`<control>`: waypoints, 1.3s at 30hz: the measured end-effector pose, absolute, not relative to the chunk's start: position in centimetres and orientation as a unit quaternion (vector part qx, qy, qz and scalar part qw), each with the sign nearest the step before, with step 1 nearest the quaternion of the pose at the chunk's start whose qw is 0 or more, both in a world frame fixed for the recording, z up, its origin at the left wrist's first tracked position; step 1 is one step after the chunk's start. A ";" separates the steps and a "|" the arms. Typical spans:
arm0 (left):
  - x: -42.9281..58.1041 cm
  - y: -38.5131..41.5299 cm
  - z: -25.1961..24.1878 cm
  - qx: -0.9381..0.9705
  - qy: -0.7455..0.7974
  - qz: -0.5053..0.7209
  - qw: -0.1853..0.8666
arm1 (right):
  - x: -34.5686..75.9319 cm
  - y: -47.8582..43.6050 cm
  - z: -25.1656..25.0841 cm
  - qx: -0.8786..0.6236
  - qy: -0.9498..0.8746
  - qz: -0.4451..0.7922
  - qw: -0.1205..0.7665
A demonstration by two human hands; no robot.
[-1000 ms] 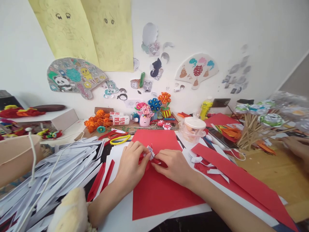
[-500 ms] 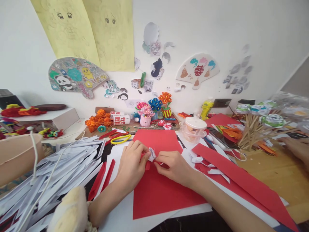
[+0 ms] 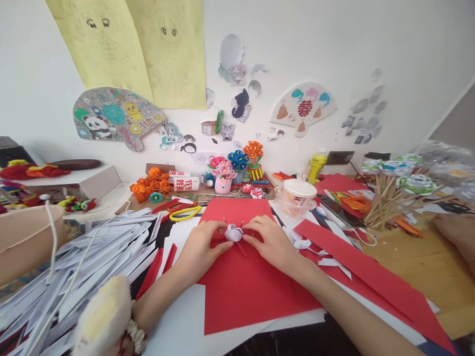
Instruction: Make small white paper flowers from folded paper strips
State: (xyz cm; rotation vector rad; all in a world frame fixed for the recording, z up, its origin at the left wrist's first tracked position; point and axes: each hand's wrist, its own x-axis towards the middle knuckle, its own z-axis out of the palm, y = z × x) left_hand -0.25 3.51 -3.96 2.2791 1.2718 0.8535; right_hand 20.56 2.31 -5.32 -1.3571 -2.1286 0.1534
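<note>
A small white folded paper piece (image 3: 233, 233), rounded like a bud, is held between my two hands. Red paper shows beside and below it. My left hand (image 3: 202, 244) pinches its left side between thumb and index finger. From the right, my right hand (image 3: 272, 240) grips it the same way, fingertips at its edge. Beneath both hands lies a large red sheet of paper (image 3: 256, 306), resting on white sheets (image 3: 178, 316). A plush white and yellow thing (image 3: 104, 314) is by my left wrist.
Many white paper strips (image 3: 100, 262) cover the left side. Yellow-handled scissors (image 3: 185, 213) lie behind my left hand. A lidded cup (image 3: 299, 190) stands back right, near paper flowers on sticks (image 3: 389, 193). A red strip (image 3: 371, 277) lies right. A blurred brown shape (image 3: 456, 237) is at the right edge.
The white paper piece has turned so its rounded face shows more fully. My hands have spread slightly to its two sides. Another person's hand at the right edge has moved out of sight.
</note>
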 end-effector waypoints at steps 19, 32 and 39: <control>0.4 2.3 -2.8 0.838 0.405 0.305 0.202 | 19.7 1.2 -3.9 -0.463 -0.768 0.232 0.378; 0.5 2.1 -3.4 0.828 0.419 0.327 0.181 | 19.7 1.3 -4.1 -0.465 -0.743 0.260 0.404; 0.7 1.8 -3.3 0.835 0.414 0.316 0.179 | 19.8 1.4 -4.0 -0.476 -0.756 0.223 0.390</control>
